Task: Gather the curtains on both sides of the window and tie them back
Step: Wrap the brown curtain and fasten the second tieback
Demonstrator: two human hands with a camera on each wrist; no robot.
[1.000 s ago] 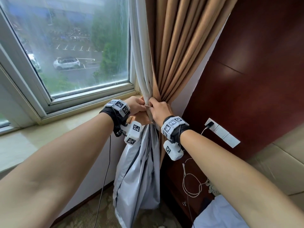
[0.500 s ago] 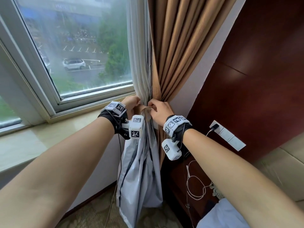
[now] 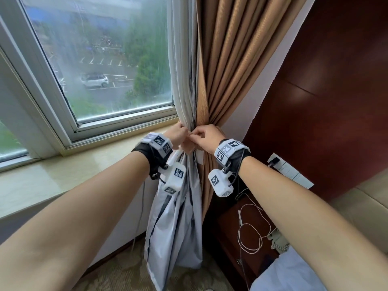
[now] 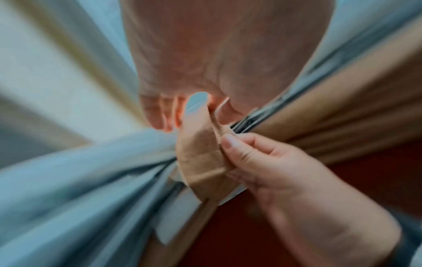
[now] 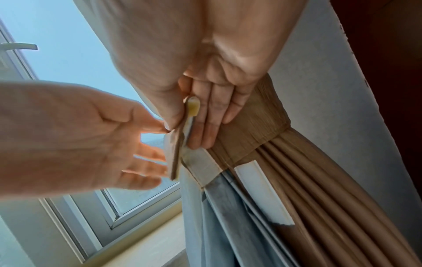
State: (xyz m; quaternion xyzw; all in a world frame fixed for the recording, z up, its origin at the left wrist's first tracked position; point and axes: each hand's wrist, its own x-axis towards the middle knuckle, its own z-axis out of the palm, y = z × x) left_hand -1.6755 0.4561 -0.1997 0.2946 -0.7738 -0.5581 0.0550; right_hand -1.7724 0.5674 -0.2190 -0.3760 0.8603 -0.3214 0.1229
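The right hand (image 5: 219,75) has its grip closed in a pinch, thumb against fingers (image 5: 205,126), on the free end of the tan tieback band (image 4: 200,159). The left hand (image 5: 75,133) meets it from the window side; in the right wrist view its fingers look fairly straight, the thumb tip touching the same band end, while in the left wrist view the thumb seems to nip the band's edge, so it holds lightly at most. Both grips sit at the front of the bundle, touching one another. The band runs crosswise around the gathered curtain (image 3: 220,85), whose long axis hangs vertically; brown drape to the right, grey lining (image 3: 180,217) to the left and flaring out below. The bundle hangs by the right end of the window sill (image 3: 105,158), against the wall. I judge the next move needs the two band ends joined in front; the right hand is better placed for it.
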